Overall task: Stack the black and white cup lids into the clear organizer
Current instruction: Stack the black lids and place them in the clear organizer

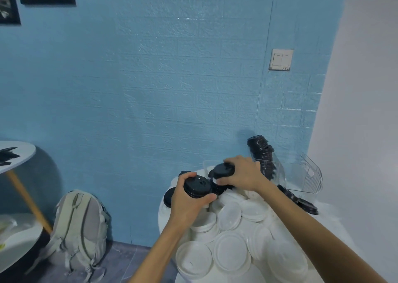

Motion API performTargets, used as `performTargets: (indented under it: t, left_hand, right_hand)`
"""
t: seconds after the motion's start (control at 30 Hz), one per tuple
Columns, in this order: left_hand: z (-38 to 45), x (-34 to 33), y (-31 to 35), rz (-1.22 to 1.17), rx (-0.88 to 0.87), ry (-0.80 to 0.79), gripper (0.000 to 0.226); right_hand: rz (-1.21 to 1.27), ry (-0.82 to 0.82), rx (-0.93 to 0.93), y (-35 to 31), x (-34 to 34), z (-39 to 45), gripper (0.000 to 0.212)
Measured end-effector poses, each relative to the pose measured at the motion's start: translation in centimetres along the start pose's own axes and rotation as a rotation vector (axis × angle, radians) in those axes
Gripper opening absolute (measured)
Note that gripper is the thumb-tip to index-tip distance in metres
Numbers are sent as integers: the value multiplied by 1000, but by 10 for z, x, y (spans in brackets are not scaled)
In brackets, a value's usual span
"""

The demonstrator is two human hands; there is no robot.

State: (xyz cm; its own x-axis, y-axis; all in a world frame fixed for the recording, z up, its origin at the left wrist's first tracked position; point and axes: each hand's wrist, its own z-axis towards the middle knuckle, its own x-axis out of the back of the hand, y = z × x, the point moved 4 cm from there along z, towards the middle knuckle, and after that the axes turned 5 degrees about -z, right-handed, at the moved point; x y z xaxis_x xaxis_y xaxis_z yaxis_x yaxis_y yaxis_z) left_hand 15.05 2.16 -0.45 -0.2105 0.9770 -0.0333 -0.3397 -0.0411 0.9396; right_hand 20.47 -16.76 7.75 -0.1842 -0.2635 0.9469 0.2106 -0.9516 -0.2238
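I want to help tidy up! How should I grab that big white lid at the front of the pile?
Take the white lid by its rim, coming from the near side of the table. It lies flat and face up on other lids, so its front edge sticks out for the fingers to pinch. Both hands, left and right, already hold black lids.

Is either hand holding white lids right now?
No: the left hand grips a small stack of black lids, and the right hand holds another black lid.
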Motion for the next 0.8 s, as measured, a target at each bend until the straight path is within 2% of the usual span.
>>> performTargets:
  t: [0.1,0.2,0.37,0.6,0.7,0.8]
  left_hand:
    - [2,-5,0,-36,-12,-15,79]
    - [2,-10,4,-74,-25,-38,82]
    - [-1,-16,8,-122,-39,-70,96]
    - [-4,-15,6,-94,-66,-73,98]
    - [-5,-13,7,-93,-88,-39,88]
    - [-3,-6,7,-70,-110,0,71]
  right_hand:
    - [322,35,15,-15,20,-14,76]
    - [514,-33,118,-34,15,-28,74]
    - [629,-156,205,-44,-21,-30,76]
    - [780,-308,209,-38,-25,-26,71]
    - [772,-331,219,-41,-27,-24,72]
    - [749,-364,221,-47,-30,-20,85]
